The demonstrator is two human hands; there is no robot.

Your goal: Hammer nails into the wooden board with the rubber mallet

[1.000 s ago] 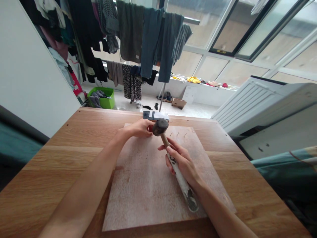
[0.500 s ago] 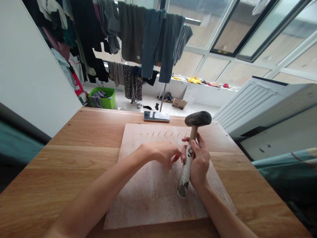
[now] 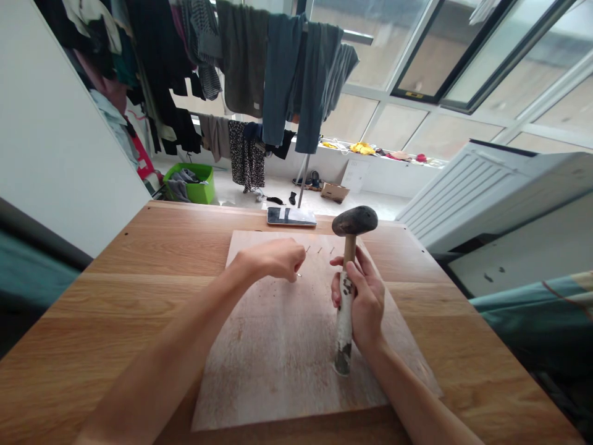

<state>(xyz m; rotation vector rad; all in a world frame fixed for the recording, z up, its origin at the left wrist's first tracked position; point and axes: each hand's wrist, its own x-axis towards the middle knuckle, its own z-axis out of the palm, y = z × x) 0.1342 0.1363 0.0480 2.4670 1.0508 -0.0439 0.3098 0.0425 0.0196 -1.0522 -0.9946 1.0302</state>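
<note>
My right hand (image 3: pixel 364 296) is wrapped round the worn, white-painted handle of a rubber mallet (image 3: pixel 354 221), its black head pointing up over the wooden board (image 3: pixel 278 371). Over the upper part of the board, my left hand (image 3: pixel 280 256) is closed in a pinch. A small shiny nail (image 3: pixel 299 275) sticks out from its fingertips. Beyond the hands, thin nails (image 3: pixel 319 250) stand in a row along the board's far side; my left hand hides part of that row. Several small dark holes or marks show on the board below the left hand.
The board lies on a wood-grain table (image 3: pixel 139 296). A phone (image 3: pixel 291 216) rests by the table's far edge. Past it are a green basket (image 3: pixel 192 185), hanging clothes (image 3: pixel 278 74) and a cardboard box (image 3: pixel 334 192). A white ribbed appliance (image 3: pixel 467 191) stands at right.
My left hand has moved left and away from me, with the nail at its fingertips, now covering part of the nail row. The mallet has shifted slightly left and stands more upright.
</note>
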